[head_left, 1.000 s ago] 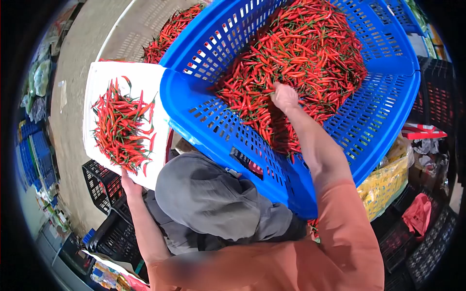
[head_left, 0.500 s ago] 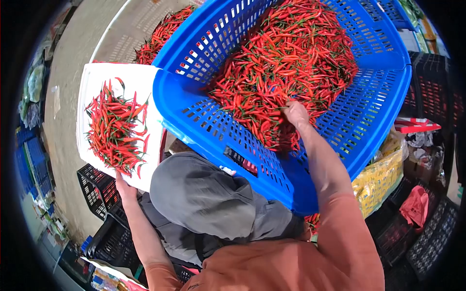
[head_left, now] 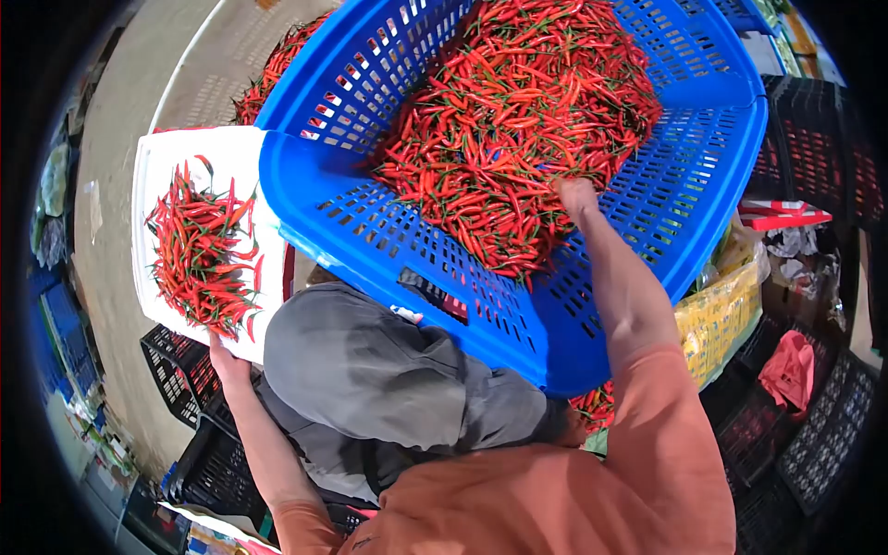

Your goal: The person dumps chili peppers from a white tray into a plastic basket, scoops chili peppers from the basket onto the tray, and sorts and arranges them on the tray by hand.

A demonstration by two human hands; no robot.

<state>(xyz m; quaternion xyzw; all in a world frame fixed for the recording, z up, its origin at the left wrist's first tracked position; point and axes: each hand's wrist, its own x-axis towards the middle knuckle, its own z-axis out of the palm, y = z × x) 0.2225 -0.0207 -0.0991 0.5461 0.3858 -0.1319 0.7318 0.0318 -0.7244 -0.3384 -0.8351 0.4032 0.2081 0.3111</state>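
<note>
A big blue plastic basket (head_left: 504, 335) in front of me holds a deep heap of red chili peppers (head_left: 518, 129) with green stems. My right hand (head_left: 579, 198) is in the basket, its fingers bent closed on chili peppers at the heap's right side; the fingertips are partly hidden. To the left, a white tray (head_left: 274, 199) carries a smaller pile of chili peppers (head_left: 205, 254), mostly lying crosswise over one another. My left hand (head_left: 229, 363) grips the tray's near edge, with its fingers hidden beneath.
Behind the tray stands a pale basket (head_left: 199, 88) with more chili peppers. Black crates (head_left: 176, 365) are on the floor at left, and others (head_left: 828, 435) at right. A yellow patterned bag (head_left: 717, 328) and a pink cloth (head_left: 788, 370) lie right of the basket.
My right hand has shifted up and right across the heap. The basket and tray appear farther left as the view turns slightly. My left hand stays at the tray's edge.
</note>
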